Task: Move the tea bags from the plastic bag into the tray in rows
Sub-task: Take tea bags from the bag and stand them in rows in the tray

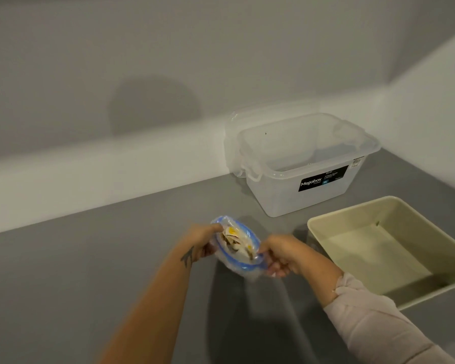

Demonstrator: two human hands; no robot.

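Blue-rimmed plastic bag (237,248) of tea bags (234,239), beige tray (352,208) right

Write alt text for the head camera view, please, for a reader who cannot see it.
Two hands, left hand and right hand, hold open a plastic bag of tea bags above a grey counter. An empty beige tray sits to the right, a clear storage box behind.

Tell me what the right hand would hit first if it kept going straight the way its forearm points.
The right hand points up-left, so first comes the plastic bag it already pinches, then probably the left hand gripping the bag's far side. Depth is unclear from this single view.
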